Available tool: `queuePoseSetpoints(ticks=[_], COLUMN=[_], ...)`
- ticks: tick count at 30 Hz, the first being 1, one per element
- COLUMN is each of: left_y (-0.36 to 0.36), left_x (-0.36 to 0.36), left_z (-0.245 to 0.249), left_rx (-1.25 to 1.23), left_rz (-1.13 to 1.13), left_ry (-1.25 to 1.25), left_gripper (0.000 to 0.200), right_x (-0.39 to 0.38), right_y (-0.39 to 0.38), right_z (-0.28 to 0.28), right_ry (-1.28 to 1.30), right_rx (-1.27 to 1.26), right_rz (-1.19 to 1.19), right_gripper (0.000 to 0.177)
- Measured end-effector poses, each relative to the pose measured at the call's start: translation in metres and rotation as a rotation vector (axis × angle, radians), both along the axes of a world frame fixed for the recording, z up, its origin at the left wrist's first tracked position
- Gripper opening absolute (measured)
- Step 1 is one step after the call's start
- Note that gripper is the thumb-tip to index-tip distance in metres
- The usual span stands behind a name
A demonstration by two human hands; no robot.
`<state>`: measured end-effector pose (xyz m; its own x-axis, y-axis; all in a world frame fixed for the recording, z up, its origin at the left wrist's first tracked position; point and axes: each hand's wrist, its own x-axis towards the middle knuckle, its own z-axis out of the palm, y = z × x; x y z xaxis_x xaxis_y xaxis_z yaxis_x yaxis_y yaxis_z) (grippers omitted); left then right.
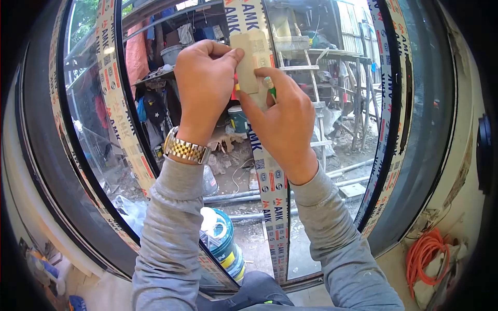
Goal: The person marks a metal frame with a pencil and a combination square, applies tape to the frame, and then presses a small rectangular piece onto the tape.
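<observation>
Yard clutter (228, 155) was noted beyond the glass (342, 129); at twelve o'clock a beige plate (248, 62) was pinched by the left hand (205, 85) against the taped mullion (271, 192), the right hand (282, 122) clenched round a green-handled tool (270, 87) beside it, fixing judged not yet done.

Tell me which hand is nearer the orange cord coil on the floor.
Right. The right hand, gripping a green-handled tool, sits up and left of the orange cord coil; the left hand, pinching a beige plate, is higher and farther left.
</observation>
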<state>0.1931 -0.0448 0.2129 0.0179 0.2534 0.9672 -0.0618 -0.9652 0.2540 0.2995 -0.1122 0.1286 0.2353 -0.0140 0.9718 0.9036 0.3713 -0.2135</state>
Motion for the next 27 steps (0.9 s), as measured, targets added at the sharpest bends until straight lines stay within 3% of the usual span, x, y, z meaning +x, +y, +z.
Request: queuePoseSetpoints(ticks=[3, 11, 27], left_y=[-0.006, 0.000, -0.002], left_x=[-0.001, -0.003, -0.006], left_z=[-0.001, 0.003, 0.010], left_rx=[-0.024, 0.089, 0.091], left_rz=[0.036, 0.165, 0.191], left_ry=[0.007, 0.107, 0.155], left_gripper=[0.018, 0.018, 0.018], right_x=[0.001, -0.006, -0.006], right_y=[0.015, 0.019, 0.019], right_z=[0.000, -0.001, -0.001], right_ry=[-0.058, -0.020, -0.023], right_rx=[0.139, 0.138, 0.181], right_rz=[-0.062, -0.122, -0.175], right_gripper=[0.043, 0.042, 0.043])
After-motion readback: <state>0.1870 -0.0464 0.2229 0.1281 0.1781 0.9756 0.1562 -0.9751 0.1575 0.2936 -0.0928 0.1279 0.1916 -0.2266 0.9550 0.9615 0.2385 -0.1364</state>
